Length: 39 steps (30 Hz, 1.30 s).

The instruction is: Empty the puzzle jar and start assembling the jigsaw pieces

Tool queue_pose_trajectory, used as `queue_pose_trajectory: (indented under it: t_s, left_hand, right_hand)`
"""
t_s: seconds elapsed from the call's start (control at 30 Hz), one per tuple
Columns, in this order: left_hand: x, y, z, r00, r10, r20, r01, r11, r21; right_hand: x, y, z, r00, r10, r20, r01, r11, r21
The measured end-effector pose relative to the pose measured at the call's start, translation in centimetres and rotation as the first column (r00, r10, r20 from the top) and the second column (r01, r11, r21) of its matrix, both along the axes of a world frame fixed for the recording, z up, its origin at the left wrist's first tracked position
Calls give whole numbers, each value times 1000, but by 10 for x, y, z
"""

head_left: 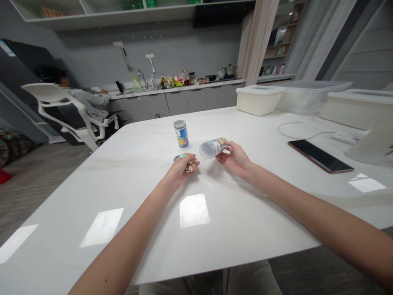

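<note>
My left hand (181, 167) is closed around a clump of small tan pieces (191, 165) that look like jigsaw puzzle pieces, with a bit of turquoise near the thumb. A round silvery lid-like edge (176, 158) shows just behind that hand; whether I hold it too is unclear. My right hand (235, 157) grips a printed can (213, 148) tilted on its side, its round clear end facing left toward the pieces. Beyond both hands, a blue can (181, 134) with a silver top stands upright on the white table (138, 164).
A phone (319, 155), a cable (288, 132) and a white pitcher (368, 143) lie or stand at the right. Lidded bins (259, 100) line the table's far right. At the far left, a person (89, 102) sits in a white chair (50, 94) by the kitchen counter.
</note>
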State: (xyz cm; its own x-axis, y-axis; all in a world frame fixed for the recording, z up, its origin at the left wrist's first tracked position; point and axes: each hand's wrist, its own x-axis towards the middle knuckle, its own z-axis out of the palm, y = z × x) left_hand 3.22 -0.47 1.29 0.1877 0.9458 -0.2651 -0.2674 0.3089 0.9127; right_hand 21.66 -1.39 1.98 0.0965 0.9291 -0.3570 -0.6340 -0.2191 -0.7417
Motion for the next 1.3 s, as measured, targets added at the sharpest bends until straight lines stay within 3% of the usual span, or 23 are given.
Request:
queue_pose_trajectory:
  t_s: [0.13, 0.27, 0.53, 0.63, 0.73, 0.87, 1.07, 1.3]
  left_hand:
    - [-3, -2, 0, 973, -25, -231, 66, 983, 172]
    - [-4, -4, 0, 886, -19, -464, 180, 935, 305]
    - [-5, -4, -2, 803, 58, -593, 223, 894, 389]
    - [-7, 0, -6, 725, 131, -676, 296, 827, 478]
    - [-8, 2, -10, 619, 227, -752, 418, 716, 560]
    - [-7, 2, -13, 511, 291, -809, 544, 619, 566]
    - [-7, 1, -18, 496, 256, -830, 618, 567, 544]
    - [-7, 2, -20, 528, 241, -814, 599, 574, 559]
  right_hand:
    - [2, 2, -3, 1000, 2, -10, -2, 999, -49]
    - [1, 1, -1, 999, 31, -20, -32, 999, -42]
    - [0, 0, -2, 1000, 25, -17, -26, 998, -51]
    - [1, 1, -3, 999, 29, -15, -29, 998, -46]
    - [0, -1, -1, 999, 36, -11, -37, 998, -54]
    - [0, -2, 2, 999, 34, -11, -35, 997, -63]
    - [0, -2, 3, 999, 25, -21, -27, 997, -67]
    - [1, -2, 4, 999, 37, -12, -37, 997, -61]
